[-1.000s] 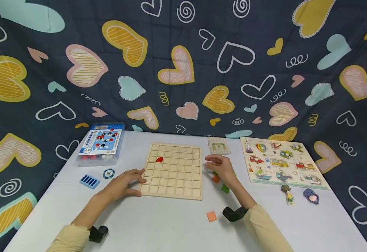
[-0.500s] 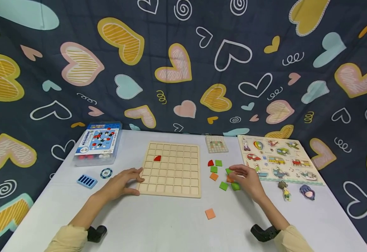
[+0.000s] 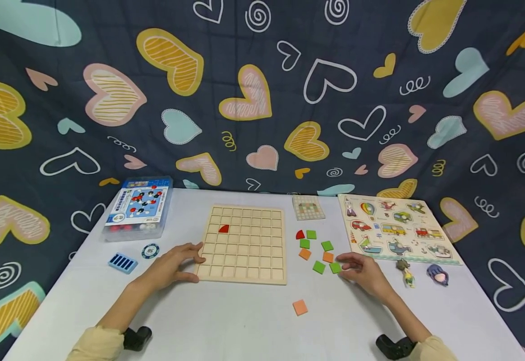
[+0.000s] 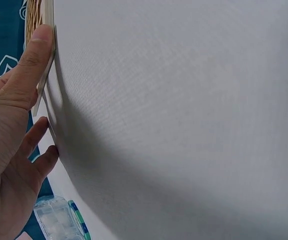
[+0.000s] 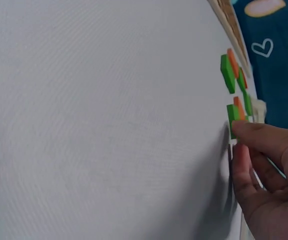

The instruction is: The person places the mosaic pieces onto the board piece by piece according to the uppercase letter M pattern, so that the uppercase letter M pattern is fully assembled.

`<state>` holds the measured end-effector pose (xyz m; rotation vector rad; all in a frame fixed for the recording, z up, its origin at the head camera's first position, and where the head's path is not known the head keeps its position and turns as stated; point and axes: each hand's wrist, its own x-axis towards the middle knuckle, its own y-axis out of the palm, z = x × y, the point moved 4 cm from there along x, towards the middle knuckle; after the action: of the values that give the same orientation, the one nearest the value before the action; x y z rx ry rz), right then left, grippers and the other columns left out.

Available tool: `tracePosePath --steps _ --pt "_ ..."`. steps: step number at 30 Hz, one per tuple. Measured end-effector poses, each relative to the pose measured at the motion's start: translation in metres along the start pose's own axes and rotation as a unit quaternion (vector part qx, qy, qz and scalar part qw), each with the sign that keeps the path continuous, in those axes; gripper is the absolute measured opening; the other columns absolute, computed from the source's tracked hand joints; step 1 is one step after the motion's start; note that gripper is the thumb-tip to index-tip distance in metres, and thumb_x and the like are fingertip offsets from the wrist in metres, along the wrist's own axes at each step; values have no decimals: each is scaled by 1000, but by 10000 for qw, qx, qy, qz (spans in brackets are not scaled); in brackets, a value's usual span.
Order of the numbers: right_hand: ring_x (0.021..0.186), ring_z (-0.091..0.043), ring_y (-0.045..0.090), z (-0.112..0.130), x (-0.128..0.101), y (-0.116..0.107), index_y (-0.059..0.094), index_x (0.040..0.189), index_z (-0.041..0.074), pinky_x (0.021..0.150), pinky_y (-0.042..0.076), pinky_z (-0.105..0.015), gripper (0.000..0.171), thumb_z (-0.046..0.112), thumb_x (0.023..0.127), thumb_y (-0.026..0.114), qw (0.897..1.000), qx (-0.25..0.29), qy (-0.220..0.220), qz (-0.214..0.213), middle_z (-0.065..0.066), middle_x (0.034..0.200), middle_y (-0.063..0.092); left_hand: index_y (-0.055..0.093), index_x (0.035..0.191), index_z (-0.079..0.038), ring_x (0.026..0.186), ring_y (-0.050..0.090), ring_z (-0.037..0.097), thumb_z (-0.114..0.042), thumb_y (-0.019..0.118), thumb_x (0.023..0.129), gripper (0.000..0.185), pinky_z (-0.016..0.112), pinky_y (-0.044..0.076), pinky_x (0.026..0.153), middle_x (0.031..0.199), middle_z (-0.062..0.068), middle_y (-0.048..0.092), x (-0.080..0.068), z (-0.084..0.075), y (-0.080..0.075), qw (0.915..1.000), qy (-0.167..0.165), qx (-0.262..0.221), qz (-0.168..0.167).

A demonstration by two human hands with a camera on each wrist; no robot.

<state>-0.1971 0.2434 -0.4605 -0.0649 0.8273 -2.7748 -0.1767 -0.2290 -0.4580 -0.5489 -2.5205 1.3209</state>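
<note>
In the head view a wooden grid board (image 3: 244, 245) lies mid-table, with a red quarter-round tile (image 3: 224, 228) in one upper-left square. My left hand (image 3: 172, 265) rests at its lower-left edge; in the left wrist view the thumb (image 4: 36, 50) lies against the board's edge and the other fingers are spread. Right of the board lie several loose green and orange tiles and another red one (image 3: 300, 234). My right hand (image 3: 368, 275) is at the rightmost green tile (image 3: 335, 267), thumb and forefinger extended beside it. In the right wrist view the thumb (image 5: 259, 136) partly covers that tile.
A small pattern card (image 3: 308, 207) and a wooden vehicle puzzle (image 3: 398, 230) lie at the back right, with two small figurines (image 3: 408, 276) before it. Left are a clear box (image 3: 137, 208), a blue slotted piece (image 3: 122, 262) and a round chip (image 3: 150, 251). An orange tile (image 3: 300, 307) lies nearer.
My right hand has moved right and nearer, from beside the board across the tiles, uncovering them. My left hand stays at the board's edge. The head view has shifted slightly.
</note>
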Motion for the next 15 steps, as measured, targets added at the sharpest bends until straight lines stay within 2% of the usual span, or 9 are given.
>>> tracePosePath --steps 11,15 --pt "77 -8 57 -13 1 3 63 107 -5 62 50 -20 28 -5 81 71 9997 220 38 -89 -13 93 66 68 105 -18 130 38 45 -28 81 73 35 63 35 100 144 15 46 -1 1 2 10000 -79 -25 19" --pt "78 -7 59 -13 1 2 62 107 -8 64 51 -20 28 -5 81 72 9987 492 1 -146 -17 94 66 69 104 -18 130 38 45 -27 81 73 35 64 35 99 144 15 46 1 0 -1 10000 -59 16 5"
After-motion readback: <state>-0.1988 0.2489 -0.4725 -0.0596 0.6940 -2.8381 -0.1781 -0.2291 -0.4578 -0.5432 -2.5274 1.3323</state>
